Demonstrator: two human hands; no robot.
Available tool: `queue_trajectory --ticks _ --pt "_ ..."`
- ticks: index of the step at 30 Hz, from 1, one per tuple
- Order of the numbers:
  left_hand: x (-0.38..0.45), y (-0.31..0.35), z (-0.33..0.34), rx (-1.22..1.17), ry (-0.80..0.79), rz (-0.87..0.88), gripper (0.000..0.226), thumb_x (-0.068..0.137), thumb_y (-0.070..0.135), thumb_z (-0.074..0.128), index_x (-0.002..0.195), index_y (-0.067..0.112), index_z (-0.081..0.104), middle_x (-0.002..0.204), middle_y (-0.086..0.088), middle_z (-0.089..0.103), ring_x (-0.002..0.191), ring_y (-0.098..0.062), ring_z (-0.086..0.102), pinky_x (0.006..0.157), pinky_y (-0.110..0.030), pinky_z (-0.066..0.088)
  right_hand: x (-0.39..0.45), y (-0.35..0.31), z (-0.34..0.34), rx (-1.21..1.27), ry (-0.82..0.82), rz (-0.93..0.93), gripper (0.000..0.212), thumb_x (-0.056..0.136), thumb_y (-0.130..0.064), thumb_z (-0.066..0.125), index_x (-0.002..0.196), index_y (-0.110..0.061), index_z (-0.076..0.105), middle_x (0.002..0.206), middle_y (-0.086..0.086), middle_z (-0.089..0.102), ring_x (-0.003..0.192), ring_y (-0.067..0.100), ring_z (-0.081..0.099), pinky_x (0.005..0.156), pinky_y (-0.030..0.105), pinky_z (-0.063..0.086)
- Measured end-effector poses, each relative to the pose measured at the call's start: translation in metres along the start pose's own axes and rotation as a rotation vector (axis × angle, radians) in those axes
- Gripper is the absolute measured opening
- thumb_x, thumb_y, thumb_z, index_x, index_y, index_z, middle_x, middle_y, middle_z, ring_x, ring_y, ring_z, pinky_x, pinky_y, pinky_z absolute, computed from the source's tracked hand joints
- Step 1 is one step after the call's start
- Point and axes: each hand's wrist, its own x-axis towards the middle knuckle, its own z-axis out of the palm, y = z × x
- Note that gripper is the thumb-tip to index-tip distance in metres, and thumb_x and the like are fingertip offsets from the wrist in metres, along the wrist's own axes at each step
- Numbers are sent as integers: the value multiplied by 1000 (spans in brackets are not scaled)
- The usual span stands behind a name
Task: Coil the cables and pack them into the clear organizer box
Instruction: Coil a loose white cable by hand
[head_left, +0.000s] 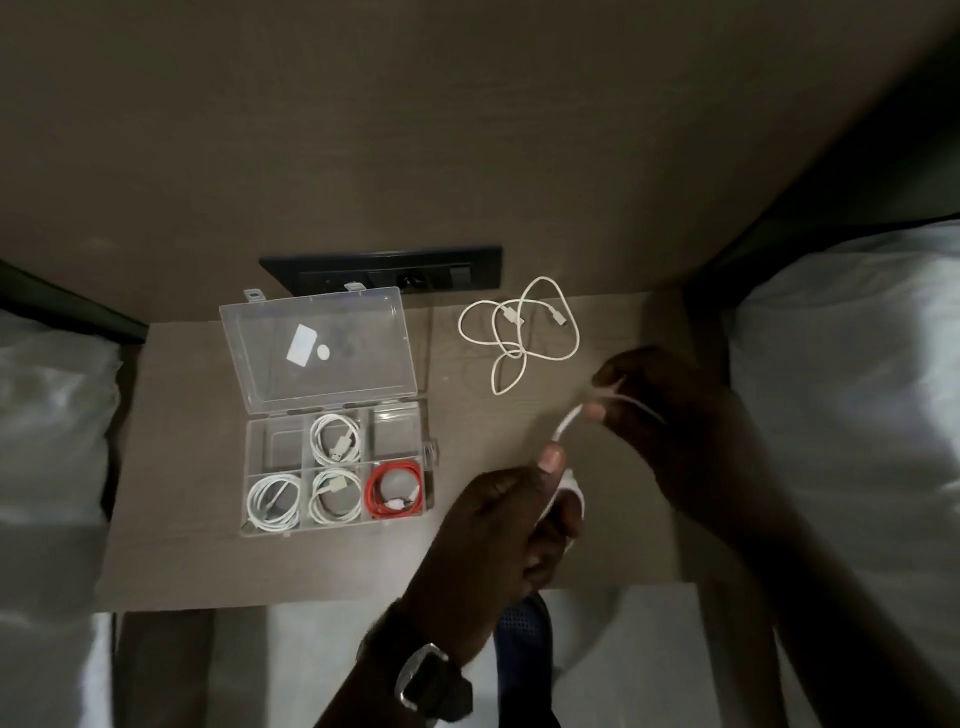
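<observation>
The clear organizer box (431, 452) lies open on the small table, its lid (319, 353) folded back. Three compartments hold coiled white cables (335, 439), and the front right one holds a coiled red cable (395, 488). The back left and back right compartments look empty. A loose white cable (519, 332) lies tangled at the back of the table. My left hand (498, 535) grips one part of another white cable (566, 423), and my right hand (675, 410) pinches the same cable higher up. Both hands hover right of the box.
A black socket panel (384, 273) is set in the wall behind the table (182, 545). White bedding lies on the left (47, 441) and on the right (852, 389). A watch (423, 680) sits on my left wrist.
</observation>
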Motion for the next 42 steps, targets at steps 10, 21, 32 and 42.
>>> queue_trajectory --ticks 10,21,32,42 --pt "21 8 -12 -662 130 233 26 94 35 49 81 13 54 59 3 44 50 -10 46 50 -21 39 -57 -38 89 740 -88 735 24 85 12 54 75 -2 70 61 14 60 51 16 50 46 23 42" --pt "16 -8 -18 -432 279 314 23 94 29 53 78 17 65 65 3 55 58 -11 57 57 -22 49 -63 -41 67 341 32 509 27 76 -6 80 76 -29 67 79 -8 74 74 2 70 64 11 51" --pt "2 -2 -29 -626 261 187 45 91 51 48 61 18 46 43 8 33 33 -4 28 40 -20 19 -67 -41 80 1023 13 583 24 58 -20 79 79 -10 73 83 10 70 70 22 62 64 31 51" --pt "-37 -40 -69 -840 -36 -151 47 88 48 59 57 15 48 37 3 42 29 -12 50 40 -21 43 -88 -37 110 1142 -440 693 56 63 -13 87 115 -4 68 114 37 64 99 43 61 87 51 43"
